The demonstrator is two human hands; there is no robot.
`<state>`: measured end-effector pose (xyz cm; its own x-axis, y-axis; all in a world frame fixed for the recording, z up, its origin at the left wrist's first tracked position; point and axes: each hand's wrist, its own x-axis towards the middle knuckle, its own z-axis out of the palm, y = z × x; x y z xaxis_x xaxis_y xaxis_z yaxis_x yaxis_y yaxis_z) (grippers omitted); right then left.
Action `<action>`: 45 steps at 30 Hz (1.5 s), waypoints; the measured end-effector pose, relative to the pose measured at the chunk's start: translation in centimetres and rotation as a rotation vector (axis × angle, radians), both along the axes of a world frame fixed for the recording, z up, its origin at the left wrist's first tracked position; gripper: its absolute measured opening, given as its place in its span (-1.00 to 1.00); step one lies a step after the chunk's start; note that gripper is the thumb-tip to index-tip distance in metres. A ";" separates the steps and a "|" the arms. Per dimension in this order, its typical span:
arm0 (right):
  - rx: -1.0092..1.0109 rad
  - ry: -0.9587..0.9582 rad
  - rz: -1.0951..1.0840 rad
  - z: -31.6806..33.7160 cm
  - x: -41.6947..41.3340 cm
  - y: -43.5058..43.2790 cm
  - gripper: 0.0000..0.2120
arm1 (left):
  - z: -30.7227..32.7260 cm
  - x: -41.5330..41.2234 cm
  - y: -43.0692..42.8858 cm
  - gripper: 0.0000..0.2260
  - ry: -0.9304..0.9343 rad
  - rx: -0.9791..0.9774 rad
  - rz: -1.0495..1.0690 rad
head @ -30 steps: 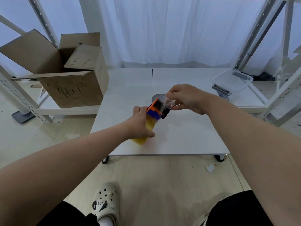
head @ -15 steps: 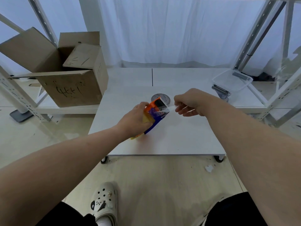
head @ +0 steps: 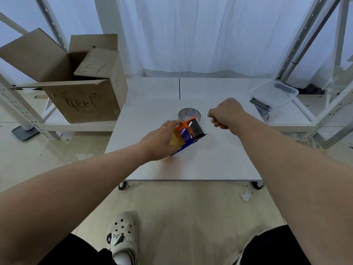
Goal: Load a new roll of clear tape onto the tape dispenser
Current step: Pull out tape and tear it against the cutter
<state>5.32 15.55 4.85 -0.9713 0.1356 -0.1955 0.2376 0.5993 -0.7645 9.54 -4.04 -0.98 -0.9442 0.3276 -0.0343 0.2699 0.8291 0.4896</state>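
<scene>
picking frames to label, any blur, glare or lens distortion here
Head view: soft light from the bright curtain behind, no hard shadows; the wide-angle lens splays the shelf uprights and swells the forearms; the tape dispenser in the left hand is slightly smeared; whether the right hand pinches anything is unclear.

The near half of the bench (head: 210,161) lies open. A cardboard box (head: 84,100) crowds its far-left corner and a plastic tub (head: 275,92) the far right, while a tape roll (head: 188,113) and the tape dispenser (head: 191,131) occupy the middle.
</scene>
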 end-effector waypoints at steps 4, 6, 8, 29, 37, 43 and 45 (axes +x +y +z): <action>0.123 0.203 0.129 -0.2 -0.2 0.0 -0.82 | 0.6 -0.3 -0.5 -0.35 -0.069 -0.015 -0.041; 0.139 0.275 0.172 -0.2 -0.2 -0.2 -0.83 | 1.2 -0.3 -0.6 -0.35 -0.129 0.003 -0.073; 0.152 0.336 0.212 -0.3 -0.3 -0.4 -0.86 | 1.6 -0.4 -0.6 -0.37 -0.193 0.033 -0.098; 0.084 0.321 0.400 -0.5 1.1 1.2 -0.91 | 1.5 -1.6 -3.0 -0.45 -0.458 0.286 0.007; -0.266 -0.082 0.141 0.7 1.0 1.5 -0.90 | 1.7 -1.8 -1.9 -0.44 -0.386 0.224 0.034; -0.360 -0.087 0.008 0.9 1.3 -1.3 -0.91 | 1.6 -1.6 -1.3 -0.45 -0.347 0.224 0.053; -0.381 -0.096 -0.007 0.7 1.7 -2.1 -0.88 | 1.3 -1.4 -1.1 -0.47 -0.322 0.243 0.067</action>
